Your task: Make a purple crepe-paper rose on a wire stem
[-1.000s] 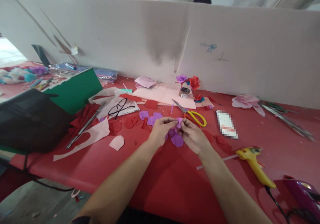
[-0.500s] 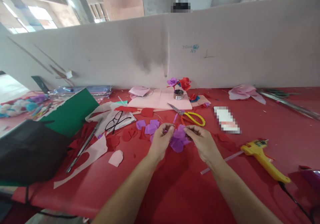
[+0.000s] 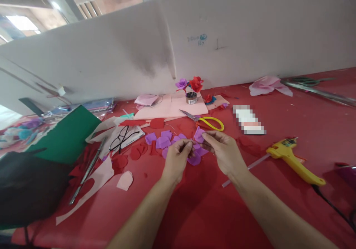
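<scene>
My right hand (image 3: 222, 150) is closed, pinching a purple paper petal (image 3: 199, 135) between thumb and fingers. Close beside it, my left hand (image 3: 177, 158) is closed too, its thumb and forefinger pressed on a thin stem (image 3: 194, 141) that meets the petal's lower edge; most of the stem is hidden by the fingers. Beneath and behind both hands lie loose purple petals (image 3: 163, 142) on the red table. Just beyond them rest scissors with yellow handles (image 3: 213, 123), blades pointing left.
A yellow glue gun (image 3: 296, 160) with a clear glue stick lies right. Behind stand finished paper flowers (image 3: 196, 84) in a tape roll (image 3: 191, 98). Glasses (image 3: 122, 139), a metal rod (image 3: 88, 171), a green board (image 3: 66, 130) and a dark bag (image 3: 30, 186) are left.
The petal is now upright against the stem between my hands, where before it was spread flatter. My right fingers have shifted around it. The camera view has tilted and turned slightly right.
</scene>
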Motion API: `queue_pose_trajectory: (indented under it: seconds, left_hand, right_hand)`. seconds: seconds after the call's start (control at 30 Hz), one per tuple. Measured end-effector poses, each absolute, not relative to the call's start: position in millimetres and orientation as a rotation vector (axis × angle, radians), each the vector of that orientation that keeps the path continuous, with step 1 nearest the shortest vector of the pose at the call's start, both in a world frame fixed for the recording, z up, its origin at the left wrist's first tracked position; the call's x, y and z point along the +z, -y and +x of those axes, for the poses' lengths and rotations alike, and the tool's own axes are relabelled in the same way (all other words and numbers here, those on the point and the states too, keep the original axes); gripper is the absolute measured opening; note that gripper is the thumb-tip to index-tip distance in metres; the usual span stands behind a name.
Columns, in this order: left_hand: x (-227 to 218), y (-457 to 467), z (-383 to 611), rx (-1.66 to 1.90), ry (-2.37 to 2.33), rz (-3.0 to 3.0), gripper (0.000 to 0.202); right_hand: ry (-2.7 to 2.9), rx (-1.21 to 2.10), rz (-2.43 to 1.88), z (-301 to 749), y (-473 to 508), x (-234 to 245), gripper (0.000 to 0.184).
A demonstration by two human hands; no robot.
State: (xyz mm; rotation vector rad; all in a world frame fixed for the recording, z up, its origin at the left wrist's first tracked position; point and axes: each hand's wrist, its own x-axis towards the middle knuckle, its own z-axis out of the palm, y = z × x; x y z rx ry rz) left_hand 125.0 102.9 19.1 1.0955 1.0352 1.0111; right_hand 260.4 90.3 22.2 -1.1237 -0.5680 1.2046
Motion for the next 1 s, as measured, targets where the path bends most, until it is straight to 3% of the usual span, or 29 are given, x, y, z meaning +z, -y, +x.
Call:
queue_pose_trajectory:
  seconds: [1.0]
  left_hand:
    - [9, -103, 128, 1.073, -1.072, 1.209, 0.016]
  right_hand:
    - [0.632, 1.205, -1.084, 258, -84, 27, 0.019]
